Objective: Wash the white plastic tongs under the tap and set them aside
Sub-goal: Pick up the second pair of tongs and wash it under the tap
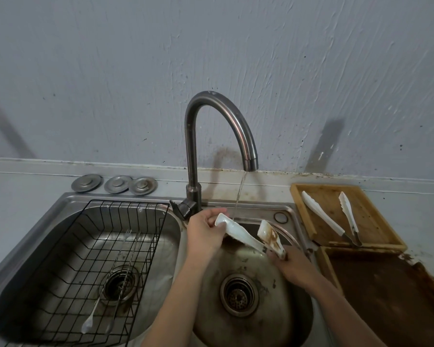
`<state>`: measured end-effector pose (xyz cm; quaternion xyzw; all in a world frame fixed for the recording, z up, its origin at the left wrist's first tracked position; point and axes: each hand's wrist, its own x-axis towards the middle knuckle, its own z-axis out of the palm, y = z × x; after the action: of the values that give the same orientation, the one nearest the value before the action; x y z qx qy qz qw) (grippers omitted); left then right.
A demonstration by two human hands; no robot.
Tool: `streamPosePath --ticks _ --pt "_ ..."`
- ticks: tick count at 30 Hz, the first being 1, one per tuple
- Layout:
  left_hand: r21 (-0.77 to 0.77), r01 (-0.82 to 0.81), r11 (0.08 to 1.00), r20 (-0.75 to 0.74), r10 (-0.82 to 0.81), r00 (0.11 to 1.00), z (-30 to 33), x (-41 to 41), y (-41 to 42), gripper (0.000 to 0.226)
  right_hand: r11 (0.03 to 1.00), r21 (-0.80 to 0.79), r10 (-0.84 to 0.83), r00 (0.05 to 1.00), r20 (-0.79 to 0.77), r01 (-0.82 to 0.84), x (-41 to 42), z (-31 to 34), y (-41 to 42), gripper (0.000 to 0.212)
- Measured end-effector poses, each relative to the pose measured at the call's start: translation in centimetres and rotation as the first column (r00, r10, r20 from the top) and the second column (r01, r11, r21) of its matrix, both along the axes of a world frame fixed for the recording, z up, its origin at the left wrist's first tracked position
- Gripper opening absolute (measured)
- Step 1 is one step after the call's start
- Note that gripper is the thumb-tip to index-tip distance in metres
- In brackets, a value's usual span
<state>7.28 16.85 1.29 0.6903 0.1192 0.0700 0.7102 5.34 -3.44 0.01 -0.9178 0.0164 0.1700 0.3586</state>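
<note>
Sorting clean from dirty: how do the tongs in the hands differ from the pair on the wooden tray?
The held tongs are brown-stained on one arm; the tray tongs look clean white. The held tongs sit over the sink under running water, gripped by both hands; the tray tongs lie untouched on the wooden tray. Both are white, spread open.

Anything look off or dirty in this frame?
Yes. The white tongs held over the right basin carry brown stains on the inner face of the right arm, near the right hand; the left hand grips the other arm. The lower wooden tray is dark and crumbling at its edge. Grime lines the wall seam behind the tap.
</note>
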Motion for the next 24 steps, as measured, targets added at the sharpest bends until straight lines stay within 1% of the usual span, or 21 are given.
streamPosePath --ticks 3,7,10,13,14,16,17,19,20,21,22,24 --pt "0.084 -0.012 0.996 0.05 0.008 0.999 0.8 -0.1 0.1 0.037 0.999 0.05 -0.007 1.0 0.009 0.007 -0.2 -0.2 0.5 0.029" --pt "0.203 -0.059 0.977 0.061 0.047 0.997 0.8 -0.3 0.1 0.039 0.998 0.052 -0.029 0.999 0.038 0.027 -0.3 -0.3 0.6 0.021" --pt "0.297 -0.067 0.953 -0.027 0.078 0.997 -0.4 -0.5 0.1 0.03 0.992 0.096 -0.088 0.993 0.079 0.081 -0.2 -0.1 0.0 0.015" --pt "0.322 0.021 0.946 -0.161 0.033 0.986 -2.2 -0.8 -0.5 0.013 0.982 0.117 -0.159 0.981 0.112 0.146 0.0 0.3 -1.2 0.005" --pt "0.295 0.063 0.953 -0.196 -0.004 0.981 -2.7 -1.0 -0.9 0.007 0.983 0.104 -0.162 0.98 0.114 0.15 0.1 0.4 -1.8 0.005" --pt "0.134 0.177 0.975 -0.263 -0.137 0.955 -3.5 -1.1 -1.5 0.012 0.983 0.081 -0.171 0.98 0.098 0.163 0.4 0.4 -2.9 0.015" --pt "0.05 0.262 0.964 -0.3 -0.236 0.925 -3.6 -1.2 -1.6 0.015 0.979 0.093 -0.191 0.978 0.083 0.184 0.4 0.4 -3.4 0.016" --pt "-0.067 0.426 0.902 -0.366 -0.42 0.831 -3.4 -1.1 -1.3 0.021 0.963 0.128 -0.245 0.968 0.049 0.237 0.5 0.3 -4.2 0.018" --pt "-0.116 0.47 0.875 -0.378 -0.476 0.794 -3.3 -1.0 -1.1 0.023 0.959 0.135 -0.256 0.966 0.039 0.249 0.5 0.1 -4.5 0.019" --pt "-0.142 0.484 0.864 -0.381 -0.499 0.779 -3.3 -0.7 -0.8 0.025 0.959 0.139 -0.255 0.966 0.033 0.249 0.4 -0.2 -4.6 0.019" --pt "-0.151 0.464 0.873 -0.376 -0.485 0.79 -3.3 -0.5 -0.7 0.025 0.957 0.151 -0.253 0.967 0.028 0.246 0.4 -0.4 -4.5 0.02" --pt "-0.091 0.338 0.937 -0.377 -0.346 0.859 -3.1 -0.2 -1.1 0.023 0.959 0.164 -0.241 0.97 0.04 0.231 0.3 -0.8 -3.9 0.019"
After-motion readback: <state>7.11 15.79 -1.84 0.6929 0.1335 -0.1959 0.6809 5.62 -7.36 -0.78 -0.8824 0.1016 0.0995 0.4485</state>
